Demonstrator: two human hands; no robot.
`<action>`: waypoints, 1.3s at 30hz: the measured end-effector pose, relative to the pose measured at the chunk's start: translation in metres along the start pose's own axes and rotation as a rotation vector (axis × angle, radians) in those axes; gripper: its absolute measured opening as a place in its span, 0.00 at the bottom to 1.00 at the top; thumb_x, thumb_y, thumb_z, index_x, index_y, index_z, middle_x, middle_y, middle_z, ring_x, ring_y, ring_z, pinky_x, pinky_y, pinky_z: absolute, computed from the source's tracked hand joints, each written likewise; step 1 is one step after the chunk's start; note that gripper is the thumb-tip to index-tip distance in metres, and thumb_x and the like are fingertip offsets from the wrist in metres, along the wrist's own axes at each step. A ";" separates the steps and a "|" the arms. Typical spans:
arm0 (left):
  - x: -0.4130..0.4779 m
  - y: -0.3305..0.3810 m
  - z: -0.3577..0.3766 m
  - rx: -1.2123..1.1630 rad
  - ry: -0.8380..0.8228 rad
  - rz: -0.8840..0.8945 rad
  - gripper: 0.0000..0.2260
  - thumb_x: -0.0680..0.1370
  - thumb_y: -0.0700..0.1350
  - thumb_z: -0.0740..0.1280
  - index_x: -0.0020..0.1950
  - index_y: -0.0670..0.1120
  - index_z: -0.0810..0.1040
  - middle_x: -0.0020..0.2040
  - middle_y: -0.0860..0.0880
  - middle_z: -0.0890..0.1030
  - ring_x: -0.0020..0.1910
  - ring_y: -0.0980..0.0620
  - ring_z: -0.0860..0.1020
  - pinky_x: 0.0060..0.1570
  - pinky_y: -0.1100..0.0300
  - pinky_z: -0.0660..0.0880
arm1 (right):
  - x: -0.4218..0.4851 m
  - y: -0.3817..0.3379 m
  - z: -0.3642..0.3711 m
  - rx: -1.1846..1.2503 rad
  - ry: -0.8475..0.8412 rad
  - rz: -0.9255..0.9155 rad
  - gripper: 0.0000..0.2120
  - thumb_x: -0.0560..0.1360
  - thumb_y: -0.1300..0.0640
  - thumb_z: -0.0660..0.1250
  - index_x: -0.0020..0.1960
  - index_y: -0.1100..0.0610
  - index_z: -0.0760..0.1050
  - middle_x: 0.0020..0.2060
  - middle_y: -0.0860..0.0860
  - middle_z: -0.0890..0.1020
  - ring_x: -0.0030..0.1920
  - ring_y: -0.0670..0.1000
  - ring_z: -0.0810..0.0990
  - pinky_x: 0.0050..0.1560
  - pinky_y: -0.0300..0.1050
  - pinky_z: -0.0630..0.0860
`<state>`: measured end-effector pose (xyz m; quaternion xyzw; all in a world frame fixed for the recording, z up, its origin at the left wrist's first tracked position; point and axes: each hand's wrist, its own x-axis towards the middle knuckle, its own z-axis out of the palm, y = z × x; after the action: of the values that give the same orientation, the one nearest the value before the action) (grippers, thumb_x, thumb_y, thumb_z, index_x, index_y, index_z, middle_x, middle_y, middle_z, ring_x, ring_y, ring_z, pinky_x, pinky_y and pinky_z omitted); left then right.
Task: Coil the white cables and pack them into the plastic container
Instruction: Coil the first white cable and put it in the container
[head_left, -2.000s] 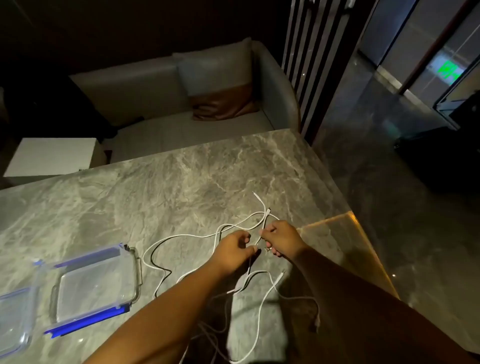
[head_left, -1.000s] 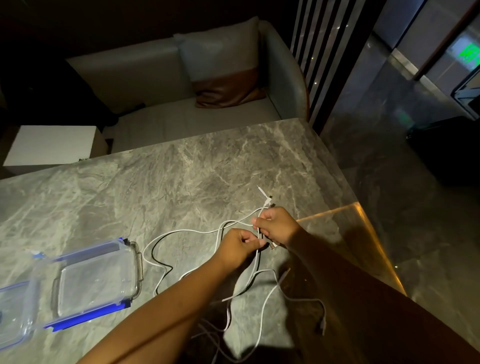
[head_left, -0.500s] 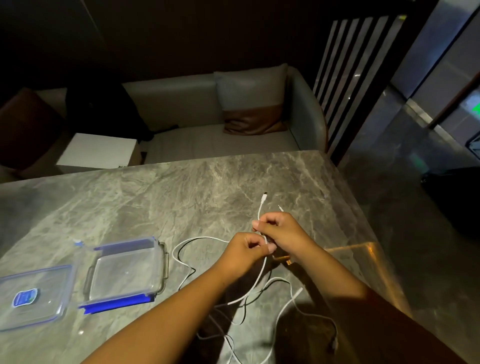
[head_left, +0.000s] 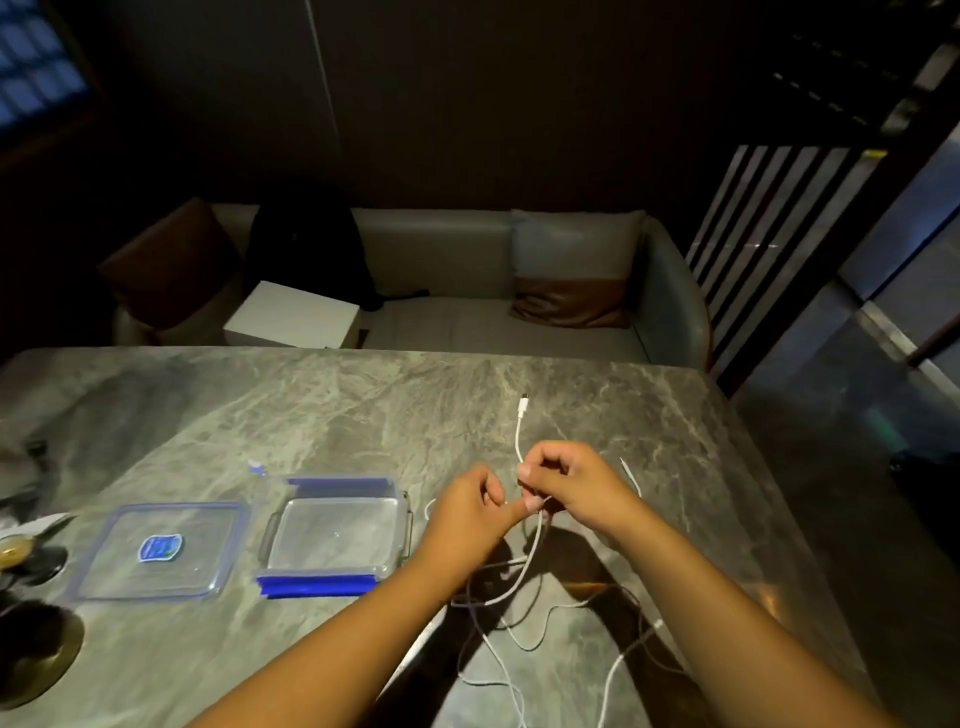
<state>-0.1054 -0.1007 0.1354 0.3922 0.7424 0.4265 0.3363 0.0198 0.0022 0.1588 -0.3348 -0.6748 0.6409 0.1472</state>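
Several white cables (head_left: 524, 577) lie tangled on the grey marble table (head_left: 363, 410), trailing toward the near edge. My right hand (head_left: 569, 480) pinches one white cable, whose plug end (head_left: 523, 405) sticks up beyond my fingers. My left hand (head_left: 470, 512) pinches the same cable just below, thumb touching the right hand's fingers. The clear plastic container (head_left: 332, 535) with blue clips stands open and empty, left of my hands. Its clear lid (head_left: 156, 551) with a blue label lies flat further left.
A grey sofa (head_left: 467, 291) with cushions and a white box (head_left: 293, 314) stands behind the table. Dark round objects (head_left: 31, 644) sit at the table's left edge. The table's right edge drops to a dark floor (head_left: 857, 467).
The view has tilted up and turned left, bringing the lid and the sofa fully into sight. Both hands keep hold of the cable, and its plug end stands higher above my right hand.
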 end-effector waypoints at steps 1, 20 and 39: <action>-0.003 0.001 -0.009 0.047 0.032 0.025 0.19 0.68 0.55 0.77 0.44 0.48 0.71 0.37 0.53 0.73 0.34 0.57 0.71 0.35 0.65 0.68 | 0.001 -0.006 0.006 0.005 -0.020 0.007 0.08 0.78 0.63 0.67 0.40 0.60 0.77 0.31 0.54 0.79 0.31 0.48 0.77 0.33 0.41 0.75; -0.036 0.007 -0.120 0.180 -0.504 0.233 0.17 0.77 0.61 0.65 0.59 0.53 0.80 0.51 0.49 0.84 0.52 0.50 0.82 0.57 0.44 0.77 | 0.014 -0.115 0.051 -0.481 -0.702 0.256 0.04 0.77 0.61 0.69 0.45 0.62 0.79 0.29 0.52 0.75 0.27 0.46 0.71 0.28 0.36 0.70; -0.061 0.045 -0.136 -0.838 -1.064 -0.109 0.20 0.82 0.32 0.56 0.74 0.36 0.65 0.70 0.31 0.70 0.70 0.34 0.70 0.71 0.42 0.66 | 0.012 -0.185 0.033 -0.449 -0.575 -0.114 0.05 0.72 0.65 0.73 0.40 0.57 0.81 0.28 0.50 0.76 0.29 0.46 0.69 0.32 0.41 0.64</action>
<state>-0.1771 -0.1897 0.2413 0.3471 0.2665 0.4096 0.8005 -0.0582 -0.0067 0.3303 -0.1269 -0.8300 0.5357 -0.0901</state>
